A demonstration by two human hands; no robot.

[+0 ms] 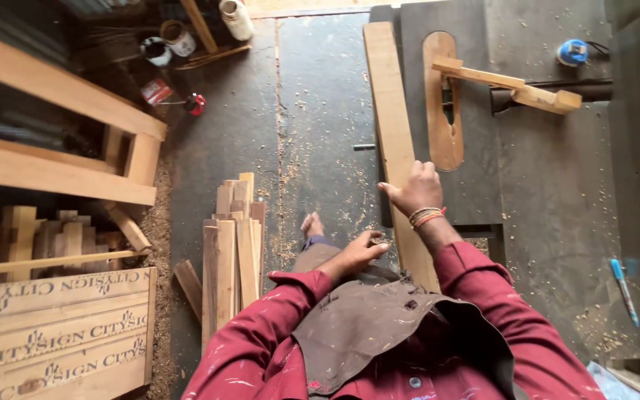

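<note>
A long pale wooden plank (389,111) lies lengthwise on the dark table saw top (550,192), next to the oval wooden insert (442,111) around the blade slot. My right hand (416,189) rests flat on the plank's near part, fingers closed over its edge, with bead bracelets at the wrist. My left hand (364,248) hovers lower, near the plank's left edge, fingers loosely curled with nothing seen in them. Red sleeves and a brown apron fill the bottom of the view.
A wooden push stick (512,85) lies across the insert. A blue round object (572,52) and a blue marker (624,289) sit on the table. Upright wood strips (231,252) lean at the left; planks, printed boards and cans crowd the sawdust-strewn floor.
</note>
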